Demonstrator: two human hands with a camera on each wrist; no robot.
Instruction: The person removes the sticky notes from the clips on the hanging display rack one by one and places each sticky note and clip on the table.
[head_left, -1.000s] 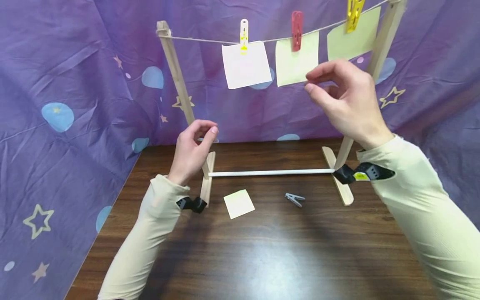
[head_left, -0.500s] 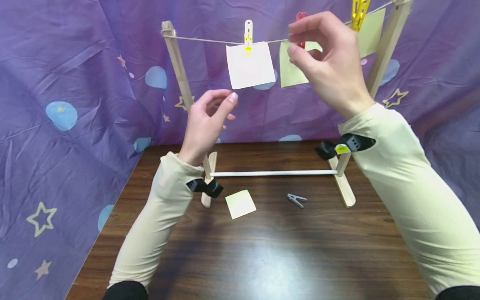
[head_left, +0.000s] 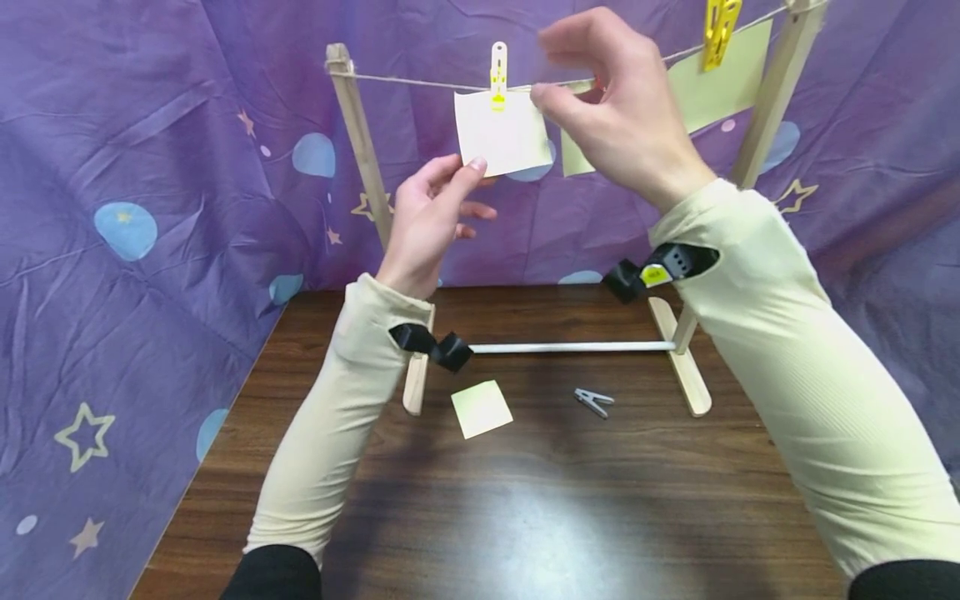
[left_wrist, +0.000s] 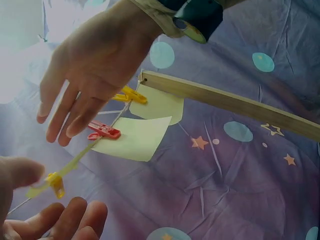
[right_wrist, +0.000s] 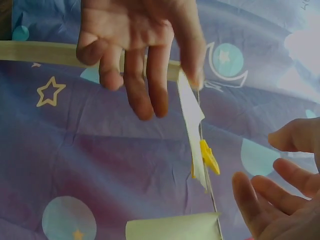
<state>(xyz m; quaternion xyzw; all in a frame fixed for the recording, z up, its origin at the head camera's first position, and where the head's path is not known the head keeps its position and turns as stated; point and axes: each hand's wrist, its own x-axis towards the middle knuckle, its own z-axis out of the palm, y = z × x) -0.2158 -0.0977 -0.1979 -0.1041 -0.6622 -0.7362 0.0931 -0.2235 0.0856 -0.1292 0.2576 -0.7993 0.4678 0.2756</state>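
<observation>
A pale sticky note (head_left: 504, 137) hangs from a string under a white and yellow clothespin (head_left: 498, 77). My left hand (head_left: 427, 217) is at its lower left corner, the thumb overlapping the paper in front. In the right wrist view, the fingers of that left hand (right_wrist: 140, 65) spread behind the note with a gap. My right hand (head_left: 630, 108) hovers beside the upper right corner, thumb and fingers apart and holding nothing. It mostly hides a second note and its red clothespin, which show in the left wrist view as a yellow-green note (left_wrist: 135, 140) and red clothespin (left_wrist: 106, 131).
A third note (head_left: 720, 79) hangs at right under a yellow clothespin (head_left: 720, 37). Wooden posts (head_left: 360, 150) hold the string above the table (head_left: 525, 508). On the tabletop lie another sticky note (head_left: 482, 409) and a grey clothespin (head_left: 594, 402). A white rod (head_left: 573, 347) joins the stand's feet.
My left hand has risen and moved right to the pale note's lower corner. My right hand has moved up and left, past the second note, to the pale note's upper right corner.
</observation>
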